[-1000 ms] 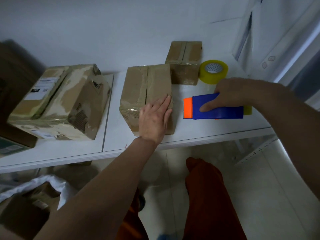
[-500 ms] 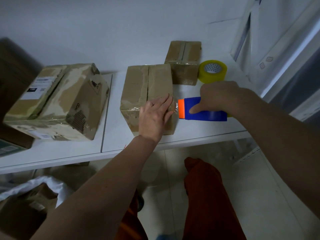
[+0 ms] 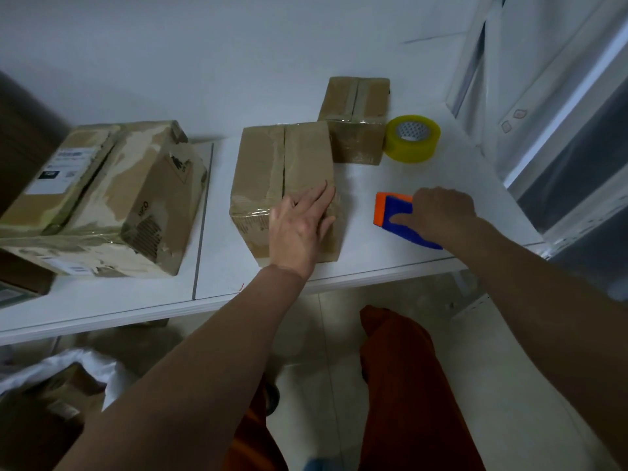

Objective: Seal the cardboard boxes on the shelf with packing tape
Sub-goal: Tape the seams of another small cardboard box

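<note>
Pressing flat, the left hand [image 3: 300, 226] is steadying the box [image 3: 283, 185] for taping; beside it, the right hand [image 3: 438, 212] is gripping the dispenser [image 3: 396, 215], fingers curled.

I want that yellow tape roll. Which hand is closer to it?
The right hand, holding the tape dispenser just in front of the tape roll. The left hand rests flat on the middle box, farther off.

Left grip [image 3: 300, 226] flat, right [image 3: 441, 212] curled.
</note>
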